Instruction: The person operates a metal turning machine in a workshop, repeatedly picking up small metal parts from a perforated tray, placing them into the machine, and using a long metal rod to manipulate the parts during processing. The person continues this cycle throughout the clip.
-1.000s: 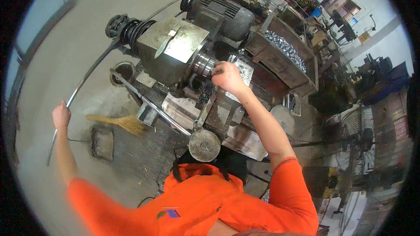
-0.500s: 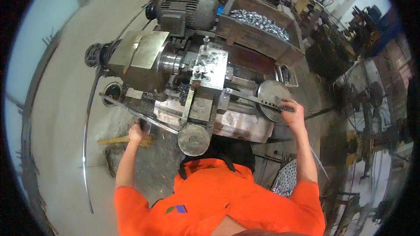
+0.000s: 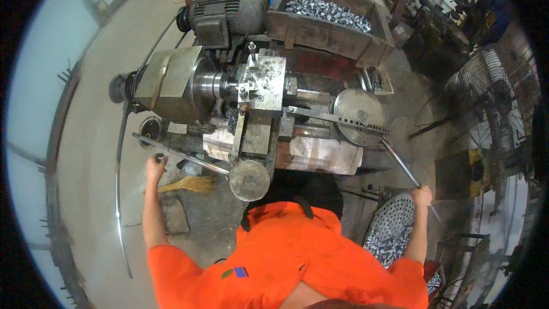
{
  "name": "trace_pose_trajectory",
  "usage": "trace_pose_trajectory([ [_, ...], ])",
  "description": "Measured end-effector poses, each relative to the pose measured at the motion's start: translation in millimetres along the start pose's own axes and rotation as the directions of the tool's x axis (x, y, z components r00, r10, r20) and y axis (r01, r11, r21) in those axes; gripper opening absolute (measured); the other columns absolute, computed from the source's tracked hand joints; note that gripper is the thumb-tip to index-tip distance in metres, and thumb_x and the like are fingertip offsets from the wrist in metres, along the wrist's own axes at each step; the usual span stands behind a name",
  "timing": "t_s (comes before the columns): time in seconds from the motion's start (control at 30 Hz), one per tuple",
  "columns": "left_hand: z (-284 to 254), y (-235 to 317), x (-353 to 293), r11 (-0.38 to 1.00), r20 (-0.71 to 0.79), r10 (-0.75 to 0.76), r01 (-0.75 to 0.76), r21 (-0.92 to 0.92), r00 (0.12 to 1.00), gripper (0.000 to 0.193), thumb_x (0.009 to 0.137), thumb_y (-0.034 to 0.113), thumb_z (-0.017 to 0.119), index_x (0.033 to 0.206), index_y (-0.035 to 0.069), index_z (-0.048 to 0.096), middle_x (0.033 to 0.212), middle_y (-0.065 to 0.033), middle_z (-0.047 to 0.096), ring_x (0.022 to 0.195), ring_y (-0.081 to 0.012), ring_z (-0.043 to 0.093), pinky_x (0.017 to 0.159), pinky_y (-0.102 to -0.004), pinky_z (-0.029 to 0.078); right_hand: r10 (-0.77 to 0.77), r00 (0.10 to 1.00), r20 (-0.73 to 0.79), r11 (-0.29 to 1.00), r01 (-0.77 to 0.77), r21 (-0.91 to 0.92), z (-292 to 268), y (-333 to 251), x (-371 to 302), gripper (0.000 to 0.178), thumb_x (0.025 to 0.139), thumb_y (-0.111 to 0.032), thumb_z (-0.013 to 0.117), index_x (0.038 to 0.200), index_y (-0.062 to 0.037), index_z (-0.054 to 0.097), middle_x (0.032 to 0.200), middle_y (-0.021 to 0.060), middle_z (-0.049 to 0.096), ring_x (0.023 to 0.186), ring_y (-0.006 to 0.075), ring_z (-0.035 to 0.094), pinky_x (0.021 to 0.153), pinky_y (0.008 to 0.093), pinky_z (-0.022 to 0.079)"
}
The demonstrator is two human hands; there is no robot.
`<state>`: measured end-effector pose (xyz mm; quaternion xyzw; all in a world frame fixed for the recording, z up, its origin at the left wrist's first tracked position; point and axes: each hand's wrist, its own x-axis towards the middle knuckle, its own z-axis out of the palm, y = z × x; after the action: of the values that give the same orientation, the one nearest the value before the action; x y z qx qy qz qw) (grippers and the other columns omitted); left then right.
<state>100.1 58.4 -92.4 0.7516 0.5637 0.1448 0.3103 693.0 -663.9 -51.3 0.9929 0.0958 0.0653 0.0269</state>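
My right hand (image 3: 422, 195) is closed round the lower end of a steel lever rod (image 3: 398, 161). That rod slants up to a flat bar with a row of holes (image 3: 354, 123), beside a round metal disc (image 3: 366, 109). My left hand (image 3: 155, 168) is curled just below a long lever bar (image 3: 183, 154), apparently apart from it. A small dark thing shows at its fingers, too small to name. The lever bar runs to a round metal plate (image 3: 249, 180) at the front of a lathe-like machine. Its steel block (image 3: 267, 83) stands next to the round chuck (image 3: 211, 84).
Behind the machine are a motor (image 3: 229, 14) and a metal bin (image 3: 326, 34) of small shiny metal pieces. A perforated basket (image 3: 394, 214) with similar pieces stands at my right. A straw brush (image 3: 189, 183) lies on the floor to the left; a fan (image 3: 492, 100) stands far right.
My right hand has moved from the perforated bar down to the end of the lever rod. My left hand has shifted left and slightly up. The view has shifted a little.
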Motion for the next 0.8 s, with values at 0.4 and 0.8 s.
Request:
trace_pose_trajectory([
  [0.4,22,85,-2,0.788,-0.159,-0.255,0.11,-0.606,0.954,0.043,0.085,0.031,0.056,0.101,-0.006,0.042,0.071,-0.0128,0.057,0.052,-0.0244,0.06,0.047,-0.0358,0.054,-0.088,0.709,0.7,0.597,-0.524,0.607,-43,-78,-141,0.017,0.069,-0.007,0.055,0.084,-0.0006,0.061,0.06,0.0021,0.052,0.049,0.01,0.047,0.045,0.0244,0.036],
  [0.8,13,112,-15,0.804,-0.085,-0.277,0.182,-0.567,0.957,0.04,0.082,0.028,0.054,0.096,-0.009,0.05,0.08,-0.0204,0.06,0.054,-0.0296,0.063,0.041,-0.035,0.054,-0.18,0.769,0.613,0.367,-0.525,0.767,-3,-79,-176,0.029,0.065,-0.005,0.051,0.092,-0.0022,0.06,0.055,-0.0034,0.044,0.044,0.0092,0.04,0.041,0.0254,0.03],
])
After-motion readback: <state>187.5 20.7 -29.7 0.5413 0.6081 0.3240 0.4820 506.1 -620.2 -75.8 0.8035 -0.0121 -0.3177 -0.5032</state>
